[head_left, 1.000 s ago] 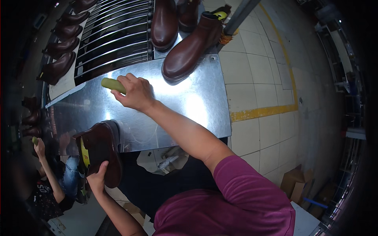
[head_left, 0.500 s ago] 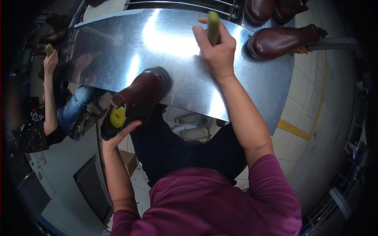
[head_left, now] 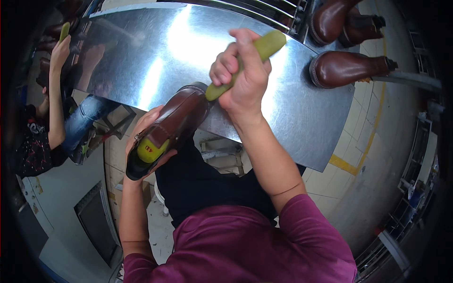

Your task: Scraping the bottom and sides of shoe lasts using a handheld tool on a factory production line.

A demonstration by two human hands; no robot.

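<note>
My left hand (head_left: 141, 123) is wrapped round the upper of a brown leather boot (head_left: 178, 112), fingers on one side and thumb on the other. The boot's toe points away from me, by the near edge of a metal table. A yellow-green shoe last (head_left: 152, 150) shows in its opening. In my right hand (head_left: 245, 70) is an oblong olive-green bar (head_left: 271, 45) with rounded ends. Its lower end lies against or just beside the boot's toe; whether they touch I cannot tell. The bar's material does not show clearly.
The shiny metal table (head_left: 302, 122) spans the space ahead of me. Brown boots (head_left: 349, 70) stand at its right end, near a grey rail (head_left: 410, 82). Metal bars (head_left: 269, 14) run behind it. At the left a co-worker's hand (head_left: 60, 53) holds a similar green bar.
My right hand has come down and left, bringing the green bar to the boot's toe and tilting it. My left hand has turned the boot slightly. The co-worker's hand is higher.
</note>
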